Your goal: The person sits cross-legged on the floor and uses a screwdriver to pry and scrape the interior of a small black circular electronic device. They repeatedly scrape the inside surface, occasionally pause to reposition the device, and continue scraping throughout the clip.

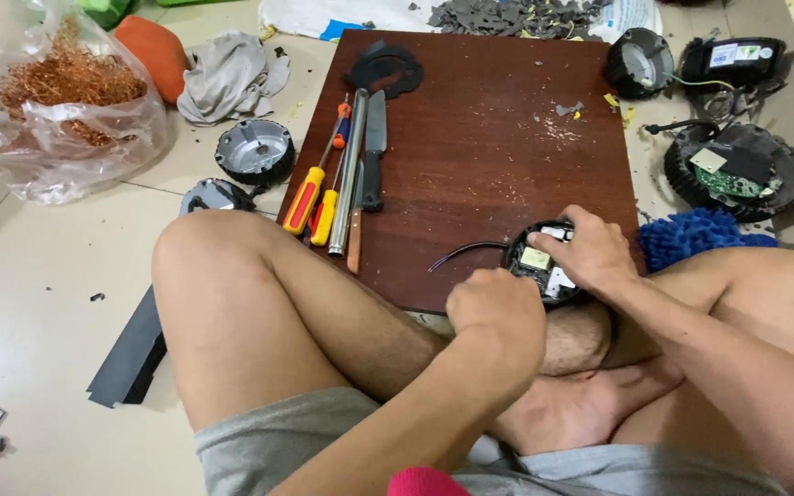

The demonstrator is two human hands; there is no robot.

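Already the small round black housing (pixel 544 266) lies open at the near edge of the wooden board (pixel 480 138), its circuit board showing. Right hand (pixel 595 253) clamps its rim; left hand (pixel 498 317) is a closed fist beside it, w/ contents I cannot tell. Circuit board and wires are not yet out; screwdrivers (pixel 310 197) lie unused.
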